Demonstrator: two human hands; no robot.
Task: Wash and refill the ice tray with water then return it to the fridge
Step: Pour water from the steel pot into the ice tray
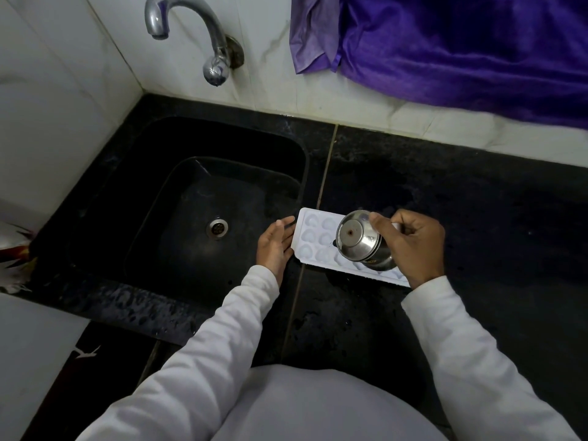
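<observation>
Only the head view to go on, so here's what I've got.

The tray (318, 238) lies flat on the desk (493, 224), just right of the sink (299, 173), near the middle of the frame. Its long axis runs from frame centre down toward the lower right, with the left short end almost at the sink's edge.

The left grip (274, 246) is released, fingers straight, and it touches that left short end, so I'd guess it's steadying the tray. The right grip (413, 246) is clenched round a steel bowl (361, 240), which it holds tipped over the tray's middle and right part with its base turned up toward the camera. The pour point sits right above the cells, and any shift along the rows has to follow that down-right axis. The right grip is the nearer one for that.

Hard to make out:
- The bowl's mouth faces away, so I can't tell if water is coming out.
- I can't tell which cells are full, white on white.
- The tray's right end is hidden under the bowl and right grip.
- The tap (187, 33) at upper left looks dry, I think.
- No fridge in view.
</observation>
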